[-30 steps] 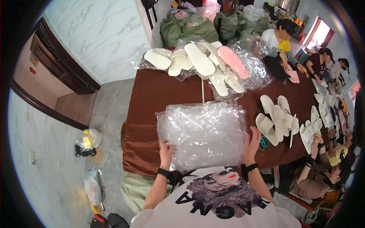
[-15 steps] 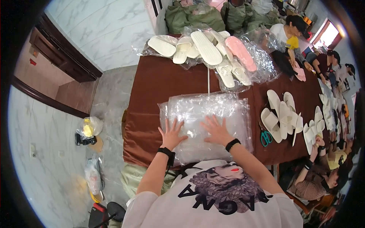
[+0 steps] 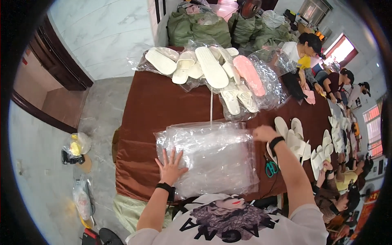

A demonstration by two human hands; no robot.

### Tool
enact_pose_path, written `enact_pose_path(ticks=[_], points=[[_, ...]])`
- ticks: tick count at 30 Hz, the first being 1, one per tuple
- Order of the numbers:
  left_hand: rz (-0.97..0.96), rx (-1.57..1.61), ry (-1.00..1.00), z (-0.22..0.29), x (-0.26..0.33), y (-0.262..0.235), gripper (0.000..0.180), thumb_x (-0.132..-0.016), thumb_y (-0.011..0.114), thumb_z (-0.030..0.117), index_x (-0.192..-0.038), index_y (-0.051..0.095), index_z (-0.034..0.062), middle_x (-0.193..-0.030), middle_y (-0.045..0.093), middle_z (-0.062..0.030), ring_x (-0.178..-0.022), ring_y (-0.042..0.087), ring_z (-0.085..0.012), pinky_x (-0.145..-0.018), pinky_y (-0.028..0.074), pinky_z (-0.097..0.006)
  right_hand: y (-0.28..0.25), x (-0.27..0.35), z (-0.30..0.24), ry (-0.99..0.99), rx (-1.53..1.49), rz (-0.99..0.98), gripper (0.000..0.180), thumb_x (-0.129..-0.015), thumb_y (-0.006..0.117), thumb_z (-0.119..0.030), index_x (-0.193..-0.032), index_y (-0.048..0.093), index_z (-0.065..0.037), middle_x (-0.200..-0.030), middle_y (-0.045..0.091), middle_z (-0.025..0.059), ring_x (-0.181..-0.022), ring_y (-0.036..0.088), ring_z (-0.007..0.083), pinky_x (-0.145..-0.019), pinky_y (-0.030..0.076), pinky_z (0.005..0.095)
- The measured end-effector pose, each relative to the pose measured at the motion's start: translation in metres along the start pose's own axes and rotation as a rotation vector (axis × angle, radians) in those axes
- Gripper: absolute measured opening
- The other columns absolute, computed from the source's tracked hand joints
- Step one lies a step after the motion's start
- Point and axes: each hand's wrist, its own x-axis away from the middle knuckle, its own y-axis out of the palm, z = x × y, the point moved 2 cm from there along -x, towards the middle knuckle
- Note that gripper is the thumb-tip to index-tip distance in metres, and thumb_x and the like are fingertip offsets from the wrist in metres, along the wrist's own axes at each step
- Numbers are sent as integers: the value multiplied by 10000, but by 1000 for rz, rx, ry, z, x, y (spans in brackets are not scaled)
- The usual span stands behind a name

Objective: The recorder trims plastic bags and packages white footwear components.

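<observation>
A stack of clear plastic bags point(image 3: 212, 163) lies flat on the brown tablecloth in front of me. My left hand point(image 3: 170, 168) rests palm down on its left side, fingers spread. At the far right corner of the stack is my right hand point(image 3: 264, 134), its fingers curled in and partly hidden. I cannot make out what, if anything, they hold. Just right of that hand lie white slippers point(image 3: 300, 147), partly covered by my wrist. Scissors with teal handles point(image 3: 270, 168) lie below my right forearm, beside the stack.
White slippers point(image 3: 211, 67) and a pink slipper point(image 3: 249, 75), several in clear bags, cover the far end of the brown table point(image 3: 163, 106). Other people point(image 3: 304, 53) sit along the right side with more slippers. Green sacks point(image 3: 200, 30) stand behind the table.
My right hand has lifted off the middle of the bags and moved right to their far corner, its fingers curling. My left hand stays spread on the stack. The view has shifted.
</observation>
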Motion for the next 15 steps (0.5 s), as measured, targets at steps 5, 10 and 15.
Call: enact_pose_path(ticks=[5,10,15], points=[[-22,8,34,10,-13,0,885,-794,577,665,-1523,224,309,-1586,176,-83,-1456,0,-428,-1028,85,-777,-66,-66,94,6,-307,616,474,-792,680,-312,-1188,595,-67,-1129,630,216,-1029,603,381,-908,474,433],[-46,-20,-7,8,-12,3,878,-786,580,663,-1519,236,323,-1605,102,-37,-1454,-1,-427,-1013,97,-787,-88,-135,96,240,-300,739,847,-762,725,-350,-1462,307,-122,-1469,344,226,-1258,419,471,-1027,391,499],[-50,-1,-3,7,-9,5,872,-793,551,679,-1519,233,317,-1601,125,-51,-1453,5,-433,-1009,99,-792,-46,-161,98,514,-281,762,730,-836,665,-318,-1452,326,-123,-1439,394,214,-1301,412,401,-1047,365,492]])
